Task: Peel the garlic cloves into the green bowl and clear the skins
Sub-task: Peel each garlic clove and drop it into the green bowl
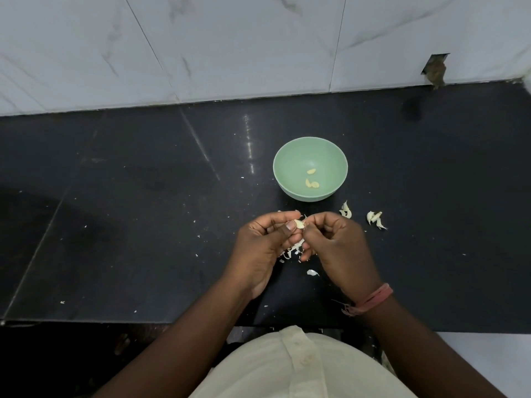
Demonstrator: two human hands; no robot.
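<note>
You are in the middle of the peeling step. Your left hand (267, 239) grasps a garlic clove (299, 224) between the thumb and the curled fingers, just in front of the green bowl (310, 169), above the black counter (143, 211). Your right hand (333, 239) meets it from the other side; its fingertips pinch at the tip of the same clove, and I judge that they are pulling at the skin. Under both hands lies a small heap of loose skins (293, 249), and one single flake (312, 272) lies a little nearer to you. In the bowl there are three peeled cloves (312, 179), so part of the work is done. To the right of the bowl, on the counter, two groups of pale pieces (373, 218) wait; I think these are cloves not yet peeled.

The next move asks you to strip the remaining skin, then carry the bare clove forward over the rim and let it fall in. The skins are not yet cleared.

Your fingers cover most of the clove, so I cannot tell how much skin remains on it. Whether the pieces at the right are whole cloves or only husks is also hard to make out. The small white specks across the counter are too small to name.
</note>
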